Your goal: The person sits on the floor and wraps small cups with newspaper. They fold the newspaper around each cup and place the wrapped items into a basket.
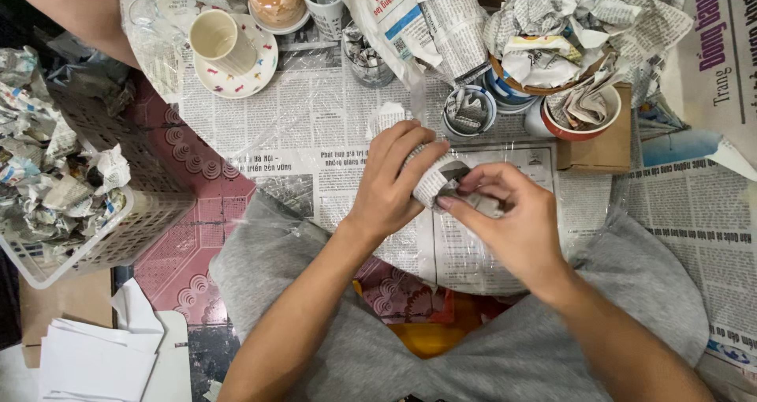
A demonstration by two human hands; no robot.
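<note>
**Tucking newspaper into a wrapped cup, seen from above**

At far left, a white plastic basket (pixel 118 228) holds crumpled newspaper balls (pixel 55 189); below it lies a stack of white paper sheets (pixel 95 362). Further in, a cream cup lying on its side (pixel 221 41) rests on a dotted saucer (pixel 252 74), well apart from the work.

At centre, the left hand (pixel 390 181) is curled around a newspaper-wrapped cup (pixel 430 177), fingers over its top and side, holding it on its side just above the newspaper sheet under clear film (pixel 315 142) that covers the surface between the knees. Just beside it, the right hand (pixel 512 216) pinches loose paper at the cup's open mouth, thumb and fingertips pressed together on the fold. Whether the paper edge is already inside the mouth cannot be told, as the fingers hide it.

Judged from this grip, the step goes well if the left hand keeps the wrap taut and the cup steady while the right pushes the spare paper inward in small tucks, so no corner springs loose.

At right, paper-stuffed bowls (pixel 473 110) stand near a red-rimmed bowl (pixel 579 110) on a cardboard box (pixel 603 149), with more crumpled paper in a basket (pixel 552 47) behind.
</note>
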